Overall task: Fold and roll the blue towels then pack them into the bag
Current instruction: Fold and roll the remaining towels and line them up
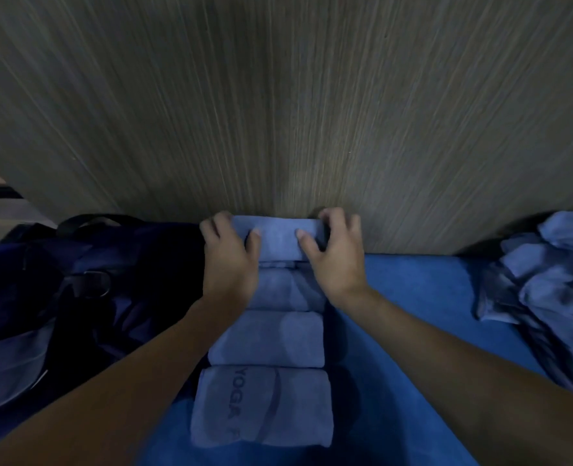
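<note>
A rolled blue towel [278,237] lies at the far end of a row, against the wooden panel. My left hand [229,260] grips its left end and my right hand [333,255] grips its right end, thumbs on top. Behind it toward me lie three more rolled towels: one [286,290] partly under my wrists, one [268,339] in the middle, and the nearest [261,406] printed "YOGA". A dark blue bag [86,280] with black straps sits open at the left. A heap of unfolded blue towels [547,287] lies at the right.
Everything rests on a bright blue surface [419,317]. A wood-grain panel [278,112] rises right behind the towels. A pale grey flap of the bag [9,368] shows at the lower left.
</note>
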